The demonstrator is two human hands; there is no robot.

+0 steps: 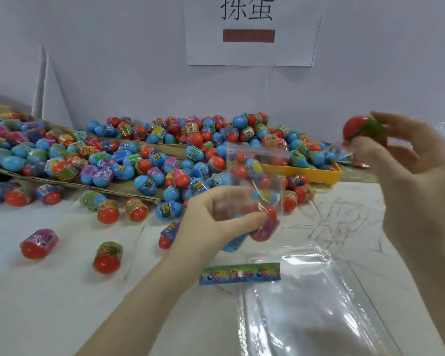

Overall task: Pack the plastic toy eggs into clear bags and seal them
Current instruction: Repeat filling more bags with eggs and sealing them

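Eggs lie heaped across the cardboard and the yellow tray at the back of the table, with loose ones scattered nearer me. I judge I am in the filling step: my left hand grips a clear bag low down, fingers curled round its bottom part, where a red egg and a blue one already seem to sit, though blur keeps me from counting them. The bag stands upright, its mouth toward the heap.

My right hand is raised off to the right, well apart from the bag, pinching a red egg with a green label between thumb and fingertips while the other fingers spread loosely.

Next, I think, this egg has to travel left and drop through the bag's mouth, which calls for the opening to gape wide enough; whether it is open now I cannot tell. A stack of spare bags with a printed header card waits flat in front of me. Sealing is not yet done.
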